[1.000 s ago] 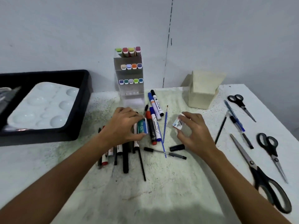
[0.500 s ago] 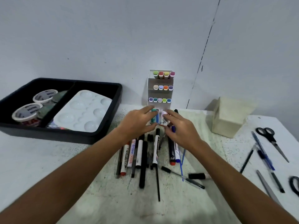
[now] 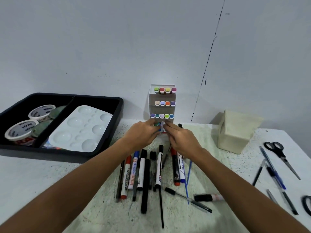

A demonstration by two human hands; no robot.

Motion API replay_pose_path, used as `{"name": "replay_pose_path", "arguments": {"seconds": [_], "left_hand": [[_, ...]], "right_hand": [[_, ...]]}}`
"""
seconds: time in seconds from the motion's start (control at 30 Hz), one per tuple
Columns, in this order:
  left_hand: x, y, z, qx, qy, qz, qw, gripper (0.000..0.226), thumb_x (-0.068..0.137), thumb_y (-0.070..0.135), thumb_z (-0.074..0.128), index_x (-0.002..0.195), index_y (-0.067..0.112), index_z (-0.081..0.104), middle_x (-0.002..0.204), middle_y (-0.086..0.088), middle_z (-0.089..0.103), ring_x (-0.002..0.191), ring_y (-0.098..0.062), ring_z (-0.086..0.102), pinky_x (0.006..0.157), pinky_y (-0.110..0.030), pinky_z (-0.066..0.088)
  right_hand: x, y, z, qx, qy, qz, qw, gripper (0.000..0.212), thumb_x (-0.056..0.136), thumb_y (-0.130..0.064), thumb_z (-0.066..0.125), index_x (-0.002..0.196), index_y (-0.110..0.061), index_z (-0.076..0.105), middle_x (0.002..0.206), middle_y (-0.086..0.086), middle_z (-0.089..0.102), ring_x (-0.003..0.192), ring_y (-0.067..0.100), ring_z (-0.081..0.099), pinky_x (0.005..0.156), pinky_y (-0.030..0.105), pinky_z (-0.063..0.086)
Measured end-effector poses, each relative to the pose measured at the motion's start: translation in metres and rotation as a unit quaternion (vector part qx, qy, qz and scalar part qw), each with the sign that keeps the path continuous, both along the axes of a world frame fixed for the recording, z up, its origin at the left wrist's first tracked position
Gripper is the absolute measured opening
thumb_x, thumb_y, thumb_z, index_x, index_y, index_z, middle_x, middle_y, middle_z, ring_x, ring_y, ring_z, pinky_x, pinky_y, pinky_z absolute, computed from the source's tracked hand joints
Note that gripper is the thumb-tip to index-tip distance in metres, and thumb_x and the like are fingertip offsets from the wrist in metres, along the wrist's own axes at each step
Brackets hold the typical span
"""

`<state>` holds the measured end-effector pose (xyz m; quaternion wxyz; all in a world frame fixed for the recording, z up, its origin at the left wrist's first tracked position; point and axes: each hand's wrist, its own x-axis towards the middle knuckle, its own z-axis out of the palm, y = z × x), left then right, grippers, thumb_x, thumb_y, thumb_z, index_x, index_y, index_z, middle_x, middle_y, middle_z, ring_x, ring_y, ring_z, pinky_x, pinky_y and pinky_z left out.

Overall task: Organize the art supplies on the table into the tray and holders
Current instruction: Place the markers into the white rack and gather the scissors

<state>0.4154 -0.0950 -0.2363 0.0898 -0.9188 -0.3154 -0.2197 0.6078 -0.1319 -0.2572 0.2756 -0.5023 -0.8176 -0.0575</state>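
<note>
White plastic marker holder (image 3: pixel 161 100) stands at the back of the surface (image 3: pixel 193 219), dead ahead of both hands; left hand (image 3: pixel 143 135) pinches a green eraser (image 3: pixel 157 125), right hand (image 3: pixel 181 137) pinches a white one (image 3: pixel 162 127), side by side and upright at the holder's foot, seemingly at its lowest slot; loose markers (image 3: pixel 148 172) lie behind the wrists, pointing at the holder.

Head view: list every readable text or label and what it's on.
"Artline" (partly legible): marker barrel.
"Ninbo"-like word, upside down, uncertain: tub lids in the tray.
Other marker barrels, items in left hand and right hand: too blurred.
</note>
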Motion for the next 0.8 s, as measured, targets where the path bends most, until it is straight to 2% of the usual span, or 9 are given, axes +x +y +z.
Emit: {"name": "replay_pose_path", "arguments": {"seconds": [0.1,0.2,0.3,0.4,0.47,0.57,0.63,0.7,0.8], "left_hand": [[0.003,0.004,-0.003,-0.007,-0.026,0.009,1.000,0.035,0.091,0.027,0.042,0.089,0.006,0.070,0.091,-0.011,0.067,0.057,-0.033,0.063,0.047,-0.041,0.054],[0.006,0.008,-0.003,-0.009,-0.028,0.035,0.999,0.027,0.089,0.019,0.045,0.088,0.006,0.068,0.083,-0.012,0.068,0.058,-0.036,0.062,0.048,-0.042,0.053],[0.007,0.008,-0.002,-0.008,-0.036,0.050,0.998,0.025,0.088,0.018,0.046,0.088,0.005,0.068,0.076,-0.013,0.068,0.056,-0.037,0.061,0.048,-0.043,0.052],[0.003,0.002,-0.004,0.006,-0.077,0.035,0.996,0.034,0.088,0.023,0.040,0.089,0.007,0.070,0.081,-0.009,0.071,0.057,-0.033,0.063,0.047,-0.040,0.053],[0.000,-0.002,-0.007,0.008,-0.105,0.036,0.994,0.028,0.086,0.022,0.047,0.089,0.007,0.071,0.083,-0.006,0.072,0.057,-0.030,0.064,0.047,-0.038,0.053],[-0.003,-0.011,-0.011,-0.023,-0.169,0.066,0.983,0.015,0.080,0.018,0.063,0.085,0.008,0.072,0.080,-0.004,0.072,0.050,-0.020,0.060,0.049,-0.034,0.053],[-0.003,-0.016,-0.014,-0.062,-0.224,0.100,0.967,0.011,0.078,0.019,0.067,0.083,0.009,0.070,0.077,0.000,0.069,0.051,-0.013,0.056,0.052,-0.029,0.049],[-0.002,-0.018,-0.016,-0.134,-0.291,0.152,0.935,0.013,0.079,0.018,0.072,0.089,0.013,0.065,0.079,0.006,0.064,0.057,-0.008,0.056,0.056,-0.026,0.046],[0.000,-0.016,-0.020,-0.288,-0.383,0.182,0.859,0.042,0.080,0.014,0.074,0.117,0.016,0.055,0.105,0.004,0.061,0.089,-0.011,0.061,0.072,-0.028,0.054]], "right_hand": [[-0.005,0.005,0.001,0.026,0.050,-0.005,0.998,0.027,0.085,-0.009,0.055,0.107,-0.008,0.070,0.112,0.006,0.071,0.078,0.031,0.070,0.053,0.041,0.057],[-0.010,0.010,-0.001,0.023,0.078,-0.026,0.996,0.025,0.084,-0.008,0.053,0.101,-0.010,0.071,0.098,0.006,0.073,0.070,0.032,0.068,0.053,0.038,0.056],[-0.015,0.014,-0.005,0.026,0.079,-0.033,0.996,0.029,0.080,-0.005,0.054,0.103,-0.010,0.071,0.099,0.006,0.073,0.065,0.034,0.067,0.049,0.038,0.055],[-0.015,0.010,-0.008,0.058,0.080,-0.026,0.995,0.031,0.085,-0.009,0.051,0.109,-0.009,0.070,0.108,0.005,0.072,0.073,0.029,0.070,0.050,0.036,0.056],[-0.012,0.005,-0.009,0.095,0.093,-0.018,0.991,0.032,0.087,-0.013,0.049,0.109,-0.008,0.071,0.111,0.004,0.072,0.079,0.023,0.071,0.053,0.033,0.057],[-0.005,-0.002,-0.012,0.126,0.129,-0.006,0.984,0.021,0.085,-0.006,0.057,0.100,-0.006,0.072,0.100,0.004,0.071,0.072,0.020,0.067,0.054,0.032,0.056],[-0.002,-0.007,-0.014,0.110,0.186,-0.026,0.976,0.017,0.084,-0.006,0.060,0.097,-0.007,0.071,0.093,0.003,0.065,0.068,0.016,0.061,0.055,0.033,0.054],[-0.001,-0.010,-0.016,0.041,0.277,-0.070,0.957,0.019,0.085,-0.010,0.060,0.103,-0.008,0.066,0.096,0.000,0.059,0.073,0.013,0.059,0.062,0.037,0.055],[-0.002,-0.008,-0.014,-0.116,0.378,-0.118,0.911,0.041,0.088,-0.010,0.062,0.128,-0.014,0.055,0.117,-0.002,0.057,0.101,0.013,0.058,0.086,0.040,0.055]]}}
